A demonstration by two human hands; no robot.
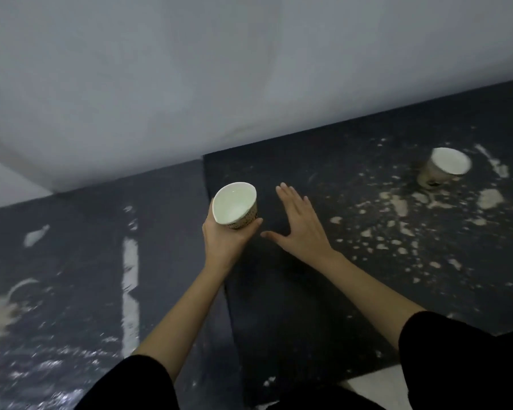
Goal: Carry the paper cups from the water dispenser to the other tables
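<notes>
Holding a cup point(234, 205) in my left hand point(224, 242), I have it wrapped low around the base, thumb on one side and fingers on the other, with the mouth tipped a little toward me. It hangs just above the table point(293, 291), close to the seam point(216, 255) where this dark top meets its neighbour. My right hand point(299, 229) is flat and spread, gripping nothing, palm down just beside the cup on the side away from the seam.

A second cup point(443, 168) already stands on the same table, well away from the seam and nearer the wall point(190, 84), among pale flaky patches on the surface.

As I judge it, the step is setting this cup down. To do it well I should level the mouth first (whether it holds water I cannot tell, the inside just looks white), then lower it straight until the whole base meets the top, staying clear of the seam so it cannot rock on the edge. The paper wall looks soft, so a light squeeze is enough. Only once it stands by itself should my fingers let go, the right hand ready to steady it.
</notes>
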